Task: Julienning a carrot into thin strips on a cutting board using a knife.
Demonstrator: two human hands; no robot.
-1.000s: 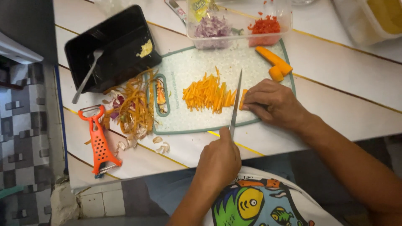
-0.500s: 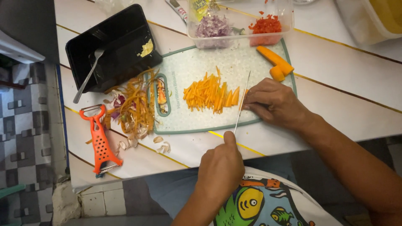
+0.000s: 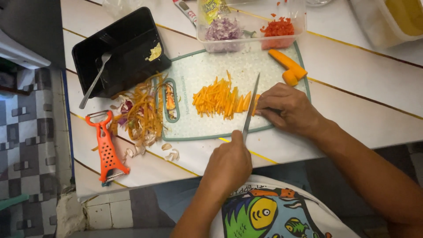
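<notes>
The knife (image 3: 250,108) sat gripped in the left hand (image 3: 228,166), fist closed round the handle, blade angled across the cutting board (image 3: 200,128). The right hand (image 3: 288,108), fingers curled, pinned a carrot piece (image 3: 255,102) on the board against the blade. Carrot sticks (image 3: 218,98) lay on the board beyond the blade, an orange peeler (image 3: 105,147) well off the board's far edge.

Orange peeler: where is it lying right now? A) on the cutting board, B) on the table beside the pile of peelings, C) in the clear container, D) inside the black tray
B: the orange peeler lies on the table left of the peelings, off the cutting board.
</notes>
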